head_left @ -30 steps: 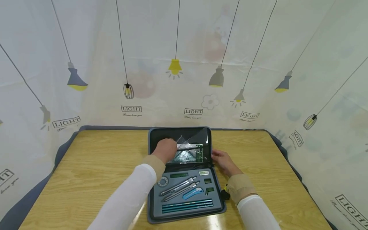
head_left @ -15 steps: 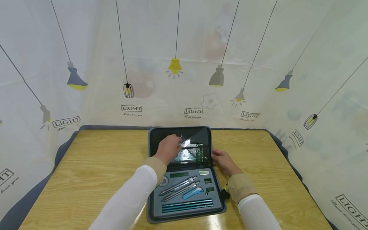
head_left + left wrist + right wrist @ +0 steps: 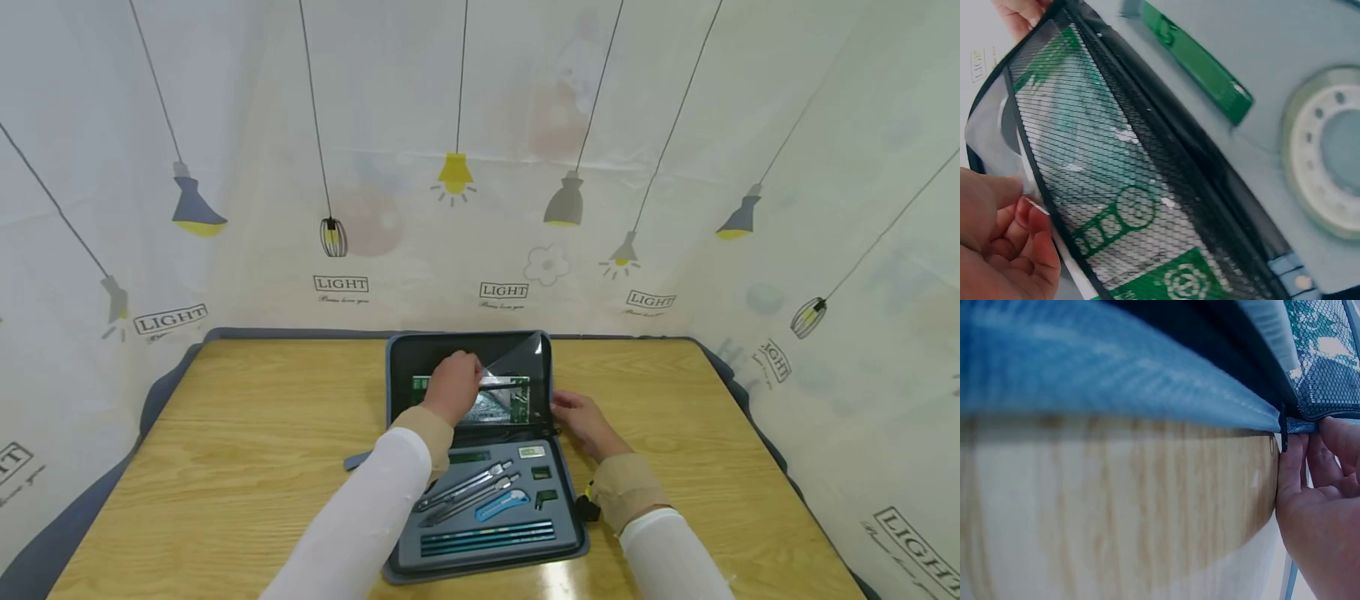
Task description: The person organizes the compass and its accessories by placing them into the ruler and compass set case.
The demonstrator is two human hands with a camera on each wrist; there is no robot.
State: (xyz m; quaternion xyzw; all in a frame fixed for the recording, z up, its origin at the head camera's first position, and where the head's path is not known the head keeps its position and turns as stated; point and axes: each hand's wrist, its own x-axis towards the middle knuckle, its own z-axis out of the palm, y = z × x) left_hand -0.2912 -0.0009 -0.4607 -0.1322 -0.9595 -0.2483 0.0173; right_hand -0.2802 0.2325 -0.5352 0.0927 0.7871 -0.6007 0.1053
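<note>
An open zip case [image 3: 487,573] lies on the table, its lid [image 3: 408,350] raised at the back. Inside the lid is a black mesh pocket [image 3: 1091,131] holding a clear plastic sleeve [image 3: 982,140] with green and white contents [image 3: 1110,219]. At the pocket's opening my left hand [image 3: 453,387] pinches the clear sleeve between thumb and fingers. My right hand [image 3: 588,425] grips the lid's right edge near the hinge, thumb on the pocket side in the right wrist view. The case's grey tray holds pencils [image 3: 487,537], two metal compasses [image 3: 465,492] and a blue cutter [image 3: 502,504].
Also in the tray are an eraser [image 3: 532,452], a small sharpener [image 3: 541,472] and a white ring-shaped piece [image 3: 1300,150]. A blue-grey strap [image 3: 358,460] sticks out on the left. The wood table [image 3: 247,450] backs onto a printed cloth [image 3: 420,308].
My left hand has moved right along the pocket, uncovering the green print at its left end and the strap beside the case. My right hand has stayed on the lid edge.
</note>
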